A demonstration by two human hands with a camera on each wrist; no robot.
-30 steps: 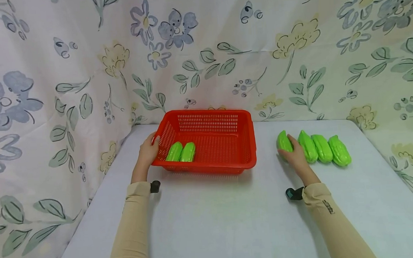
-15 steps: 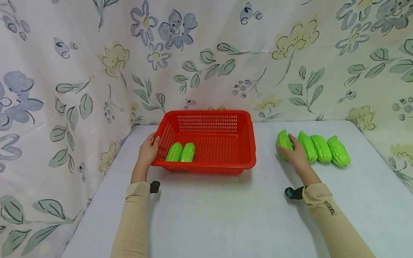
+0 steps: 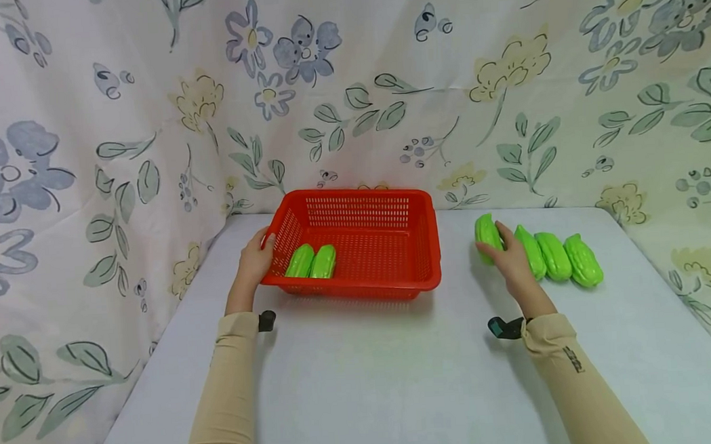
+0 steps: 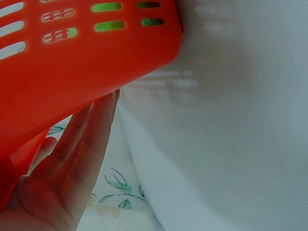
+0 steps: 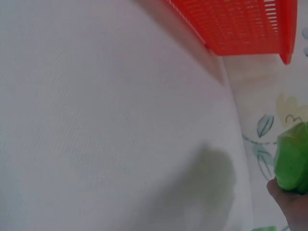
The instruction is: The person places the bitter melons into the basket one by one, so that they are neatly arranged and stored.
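Observation:
My right hand [image 3: 511,253] grips a bright green, ridged bitter melon [image 3: 487,234] between thumb and fingers, raised a little above the table. In the right wrist view, the thumb lies against this melon [image 5: 292,156] at the right edge. My left hand [image 3: 256,258] holds the left rim of a red plastic basket [image 3: 360,291], thumb on top. The left wrist view shows its fingers [image 4: 82,149] under the rim along the slotted wall. Two bitter melons [image 3: 299,261] lie side by side in the basket's left part.
Right of my right hand, three more bitter melons [image 3: 556,256] lie in a row on the white table [image 3: 377,383]. A floral curtain [image 3: 347,80] hangs behind and to the sides. Both wrists wear small black cameras [image 3: 505,328].
My right hand has lifted the bitter melon slightly off the table, up and away from the row. The left hand and the basket have stayed put.

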